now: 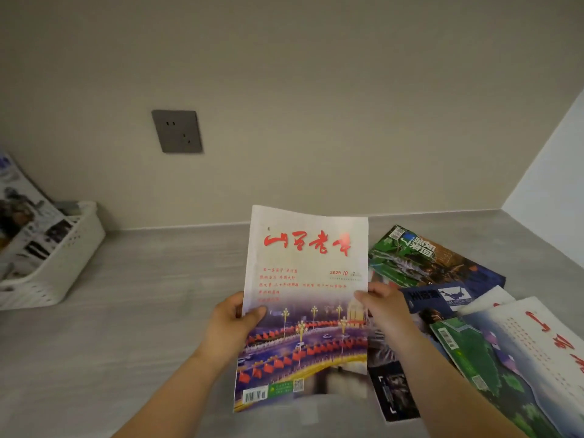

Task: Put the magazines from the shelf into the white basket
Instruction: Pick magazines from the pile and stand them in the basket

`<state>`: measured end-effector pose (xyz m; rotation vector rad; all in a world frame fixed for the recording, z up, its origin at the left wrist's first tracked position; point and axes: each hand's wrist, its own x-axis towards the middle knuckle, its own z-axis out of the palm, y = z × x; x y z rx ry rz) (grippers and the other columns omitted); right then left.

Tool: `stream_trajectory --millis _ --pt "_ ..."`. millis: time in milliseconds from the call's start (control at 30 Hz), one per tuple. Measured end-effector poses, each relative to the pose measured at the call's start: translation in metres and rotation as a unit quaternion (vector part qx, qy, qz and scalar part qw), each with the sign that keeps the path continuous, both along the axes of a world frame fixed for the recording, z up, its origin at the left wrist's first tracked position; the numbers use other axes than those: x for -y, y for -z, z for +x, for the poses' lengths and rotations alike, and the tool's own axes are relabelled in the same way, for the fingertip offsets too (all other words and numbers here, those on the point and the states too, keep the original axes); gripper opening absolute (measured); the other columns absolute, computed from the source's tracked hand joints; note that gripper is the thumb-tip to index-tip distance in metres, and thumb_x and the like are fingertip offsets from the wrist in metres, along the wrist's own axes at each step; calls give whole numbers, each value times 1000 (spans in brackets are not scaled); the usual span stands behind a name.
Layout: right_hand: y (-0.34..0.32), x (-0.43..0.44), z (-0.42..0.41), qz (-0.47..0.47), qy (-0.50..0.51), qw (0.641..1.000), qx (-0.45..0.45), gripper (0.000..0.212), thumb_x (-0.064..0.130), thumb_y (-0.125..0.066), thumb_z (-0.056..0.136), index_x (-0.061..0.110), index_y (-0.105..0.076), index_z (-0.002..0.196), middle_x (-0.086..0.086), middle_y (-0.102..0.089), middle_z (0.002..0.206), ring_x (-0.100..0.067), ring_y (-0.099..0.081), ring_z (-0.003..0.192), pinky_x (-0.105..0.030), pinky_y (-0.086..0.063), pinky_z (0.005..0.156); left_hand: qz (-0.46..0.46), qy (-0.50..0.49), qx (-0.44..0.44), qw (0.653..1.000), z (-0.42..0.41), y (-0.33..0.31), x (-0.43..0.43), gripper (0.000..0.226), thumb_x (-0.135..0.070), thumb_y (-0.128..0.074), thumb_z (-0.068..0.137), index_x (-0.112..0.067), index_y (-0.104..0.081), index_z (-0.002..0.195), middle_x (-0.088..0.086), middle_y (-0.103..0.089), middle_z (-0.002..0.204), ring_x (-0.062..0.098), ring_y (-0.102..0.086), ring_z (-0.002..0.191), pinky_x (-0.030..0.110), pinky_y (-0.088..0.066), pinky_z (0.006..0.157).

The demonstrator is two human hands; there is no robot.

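- Magazine with red title (305,298): held up off the grey shelf (142,311), cover facing the camera, between both hands.
- Left hand (232,325): closed on the magazine's left edge, thumb on the cover.
- Right hand (387,311): gripping the right edge, thumb on the cover.
- Loose pile of magazines (467,311): on the shelf just right of the right hand, overlapping; at least five covers show, exact count unclear.
- White basket (60,260): one, well to the left against the wall, with at least one magazine (23,216) leaning out of it.
- Wall socket (177,131): one, above the shelf.
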<state>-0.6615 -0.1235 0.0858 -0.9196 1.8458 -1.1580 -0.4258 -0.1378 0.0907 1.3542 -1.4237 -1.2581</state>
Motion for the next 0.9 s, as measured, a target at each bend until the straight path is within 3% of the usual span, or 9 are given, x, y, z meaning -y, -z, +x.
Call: stream_trajectory --millis 100,233,367,467,600,667,767,900 --pt "-15 22 40 -32 -26 999 10 12 6 -56 83 14 -59 75 7 -63 70 -2 -59 59 -8 -42 41 21 -53 -28 998 43 -11 14 17 -4 -55 83 -3 -64 97 6 -67 83 23 -63 74 22 -53 59" --pt "-33 53 107 -57 -87 994 -20 15 13 -56 85 22 -57 73 11 -65 71 -1 -64 53 -8 -41 40 -19 -114 -19 993 110 -27 34 22 -5 -55 84 -22 -65 72 2 -67 83 7 -64 62 20 -52 47" --pt "-49 95 181 -87 -119 989 -29 20 8 -58 84 23 -59 70 13 -62 68 3 -60 47 -9 -41 42 -96 -198 30 975 177 -41 57 16 -4 -57 82 -10 -69 91 5 -67 91 4 -59 64 20 -46 55" --pt "-65 130 237 -134 -120 983 -37 9 4 -60 80 6 -69 83 -1 -65 76 1 -58 52 -10 -44 48 -148 -258 70 952 231 -51 75 18 -6 -61 80 -6 -68 96 1 -65 88 1 -56 62 11 -44 51" --pt "-92 173 308 -199 -149 968 -44 16 4 -60 80 0 -69 93 -4 -64 82 -14 -59 67 -13 -47 57 -174 -324 36 929 298 -69 98 22 -3 -61 78 -1 -66 100 6 -62 90 1 -52 56 -1 -39 42" --pt "-106 193 338 -230 -167 957 -49 16 4 -61 79 0 -69 92 -4 -64 81 -9 -56 59 -14 -48 57 -193 -353 27 915 327 -78 109 22 -2 -61 78 -1 -65 100 5 -61 91 -8 -52 49 -3 -37 42" --pt "-119 219 374 -260 -187 946 -53 16 6 -60 81 1 -69 93 0 -63 81 2 -54 60 -1 -42 48 -216 -374 11 902 356 -90 120 23 -3 -61 78 -2 -64 101 3 -61 92 -6 -53 55 -4 -38 44" --pt "-125 250 411 -282 -184 941 -40 17 5 -58 82 3 -69 95 -1 -63 83 0 -55 61 -1 -44 49 -244 -377 3 894 378 -90 129 25 -2 -60 79 -2 -63 104 -3 -58 92 -20 -52 47 -4 -38 46"
